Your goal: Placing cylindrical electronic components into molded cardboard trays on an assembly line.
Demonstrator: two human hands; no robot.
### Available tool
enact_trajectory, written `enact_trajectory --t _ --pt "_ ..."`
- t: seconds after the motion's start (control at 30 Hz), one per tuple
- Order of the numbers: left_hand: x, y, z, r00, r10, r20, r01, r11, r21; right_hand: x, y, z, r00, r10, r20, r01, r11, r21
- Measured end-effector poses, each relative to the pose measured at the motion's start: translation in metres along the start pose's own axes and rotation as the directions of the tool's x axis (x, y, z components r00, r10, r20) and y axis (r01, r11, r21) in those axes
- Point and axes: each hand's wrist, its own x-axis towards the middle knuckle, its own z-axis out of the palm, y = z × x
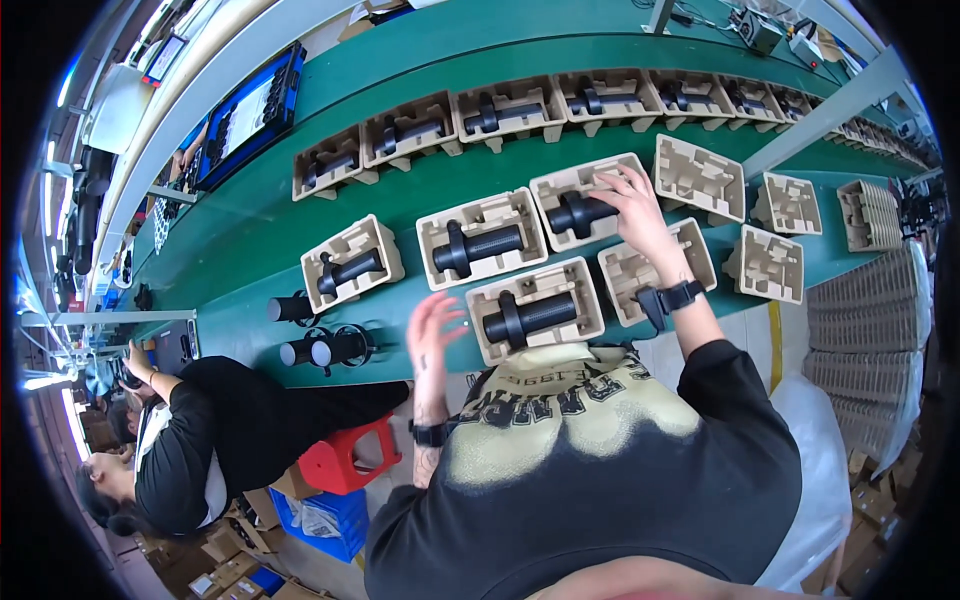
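Observation:
My right hand (632, 208) reaches over a beige moulded pulp tray (545, 188), its fingers spread above the right end of a black tube with a collar (578, 212). Whether the fingertips touch the tube or the tray cannot be made out. My left hand (434, 325) is raised, empty and with fingers apart, beside the left edge of the nearest tray (480, 300). That tray holds another black ribbed tube (540, 315) with a ring around it. Two more filled trays (428, 225) (385, 235) stand to the left. An unfilled tray (622, 262) sits partly behind my right forearm.
Several loose black tubes (345, 348) stand at the green bench's (225, 240) near left edge. A row of filled trays (510, 105) runs along the back. More unfilled trays (770, 262) and a tray stack (868, 215) are at right. A co-worker (180, 440) sits at left near a red stool (350, 455).

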Motion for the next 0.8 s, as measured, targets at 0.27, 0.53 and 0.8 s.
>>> enact_trajectory --t 0.27,0.53,0.8 --pt "0.002 0.006 -0.128 0.481 0.841 -0.248 0.4 0.041 0.916 -0.006 -0.066 0.046 0.931 0.365 0.033 -0.339 0.825 0.453" --pt "0.018 -0.001 -0.189 0.807 0.465 -0.363 0.178 0.394 0.902 0.043 0.01 0.085 0.97 0.238 -0.052 -0.214 0.932 0.293" --pt "-0.024 0.07 -0.099 0.64 0.411 -0.649 -0.328 0.91 0.253 0.032 -0.036 0.036 0.926 0.377 -0.027 -0.243 0.648 0.722"
